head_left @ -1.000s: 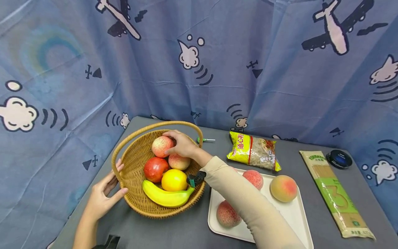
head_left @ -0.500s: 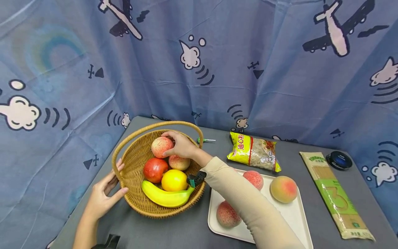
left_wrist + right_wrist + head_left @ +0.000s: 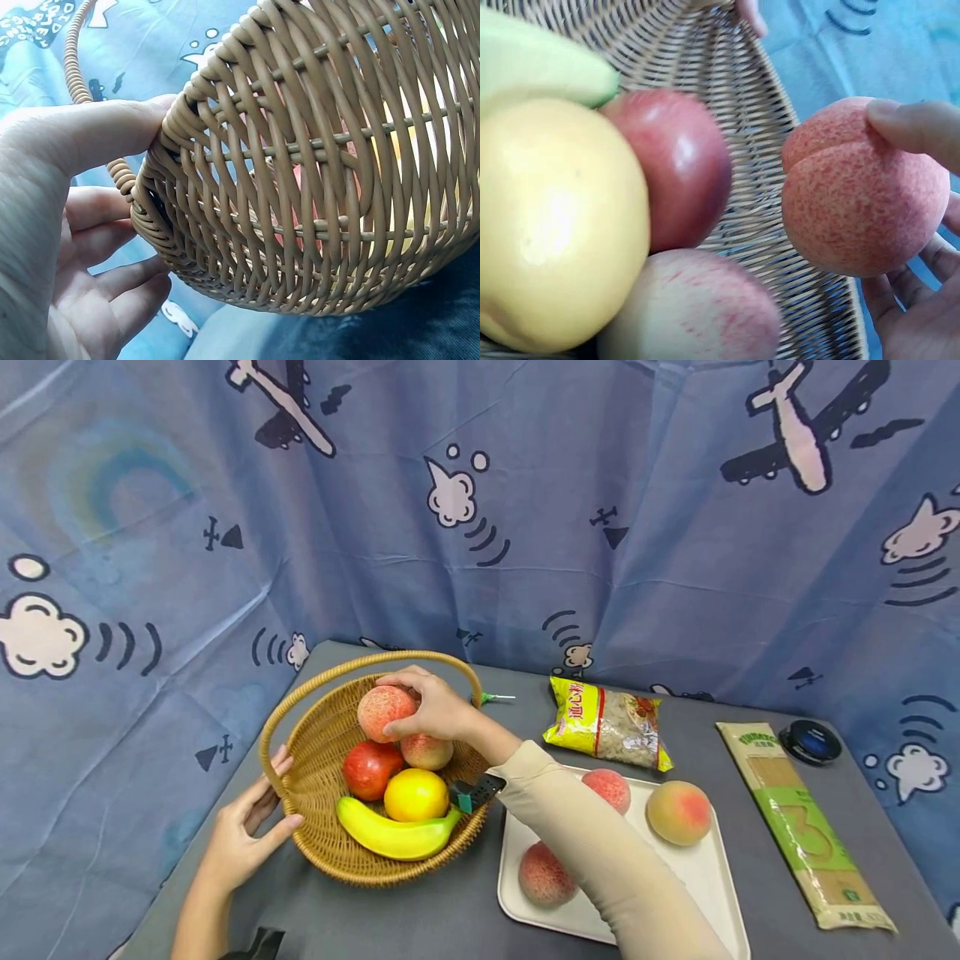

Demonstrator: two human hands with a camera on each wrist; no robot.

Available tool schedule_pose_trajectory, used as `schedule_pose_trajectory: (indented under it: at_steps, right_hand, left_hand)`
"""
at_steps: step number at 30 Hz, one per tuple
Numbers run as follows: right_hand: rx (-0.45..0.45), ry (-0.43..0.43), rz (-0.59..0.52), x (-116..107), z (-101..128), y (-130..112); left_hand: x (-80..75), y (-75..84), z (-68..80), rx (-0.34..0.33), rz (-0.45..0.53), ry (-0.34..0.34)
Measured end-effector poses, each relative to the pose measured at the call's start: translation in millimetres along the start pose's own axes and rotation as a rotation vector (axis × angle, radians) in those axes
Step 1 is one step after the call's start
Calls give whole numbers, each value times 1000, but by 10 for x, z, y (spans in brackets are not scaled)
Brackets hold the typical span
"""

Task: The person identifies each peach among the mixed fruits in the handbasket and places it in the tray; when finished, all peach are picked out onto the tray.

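Note:
My right hand (image 3: 435, 706) grips a speckled pink peach (image 3: 386, 713) at the back of the wicker basket (image 3: 315, 827). In the right wrist view, thumb and fingers lie on opposite sides of that peach (image 3: 862, 195), which is apart from the other fruit. My left hand (image 3: 242, 831) holds the basket's left rim, thumb on one side and fingers on the other in the left wrist view. Inside the basket lie a red fruit like an apple or pomegranate (image 3: 372, 770), a yellow round fruit (image 3: 416, 795), a banana (image 3: 393, 833) and another peach (image 3: 426, 751), partly hidden by my right hand.
A white tray (image 3: 693, 893) with several peaches is right of the basket, partly under my right forearm. Behind it lies a pasta bag (image 3: 609, 724). Farther right are a long noodle packet (image 3: 806, 827) and a dark round container (image 3: 811, 742). The arched basket handle (image 3: 375, 658) stands up.
My right hand has risen slightly with the peach, and more of that peach shows. The left hand stays on the basket rim.

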State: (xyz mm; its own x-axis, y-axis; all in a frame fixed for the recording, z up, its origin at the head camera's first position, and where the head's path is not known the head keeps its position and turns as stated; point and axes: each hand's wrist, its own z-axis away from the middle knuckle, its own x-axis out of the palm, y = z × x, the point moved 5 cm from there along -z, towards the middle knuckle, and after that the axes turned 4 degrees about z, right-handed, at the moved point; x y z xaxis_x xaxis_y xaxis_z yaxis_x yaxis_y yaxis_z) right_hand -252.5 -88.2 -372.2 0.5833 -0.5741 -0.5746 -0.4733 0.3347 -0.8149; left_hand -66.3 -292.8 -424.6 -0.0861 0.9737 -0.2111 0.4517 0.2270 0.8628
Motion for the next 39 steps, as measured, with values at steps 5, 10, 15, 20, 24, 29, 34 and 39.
schedule_pose_trajectory:
  at_steps: [5,10,15,20,24,29,34,39]
  right_hand:
    - [-79,-5,-6,-80,136,-149]
    - [-177,27,32,-167,349,-273]
    - [-252,67,0,-236,621,-341]
    - [-275,119,10,-339,962,-389]
    - [-282,171,5,-443,1283,-373]
    - [-253,242,8,-557,1735,-204]
    - [-161,328,-9,-623,2204,50]
    - [-93,408,-19,-614,2615,296]
  left_hand:
    - [-6,-6,0,-25,-7,2]
    - [-5,-14,2,-55,-18,-1]
    - [-7,-26,11,-43,-10,4]
    - [-7,-27,18,-20,8,4]
    - [-4,-27,18,-26,20,2]
    - [12,-29,17,-43,17,-8]
    - [17,-26,19,-36,13,-10]
    - [-2,-29,27,-53,2,-9]
